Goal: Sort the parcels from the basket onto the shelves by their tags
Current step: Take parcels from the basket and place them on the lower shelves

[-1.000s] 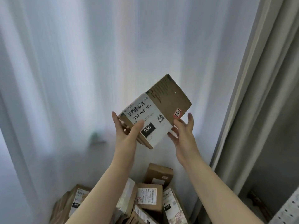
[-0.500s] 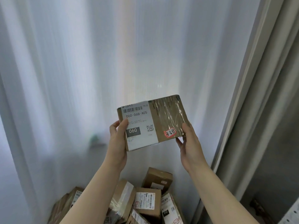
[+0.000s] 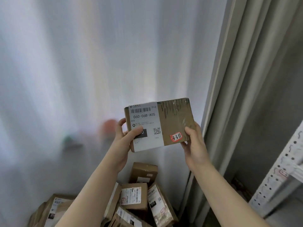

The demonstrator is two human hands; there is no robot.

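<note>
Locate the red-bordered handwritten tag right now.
Head view, right of centre: the red-bordered tag sits on the lower right of the held parcel, just left of the right hand and right of the white shipping label.

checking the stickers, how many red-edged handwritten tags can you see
3: one on the held parcel at its lower right, one on the middle box below, one on the box right of it. Others may be hidden.
</note>
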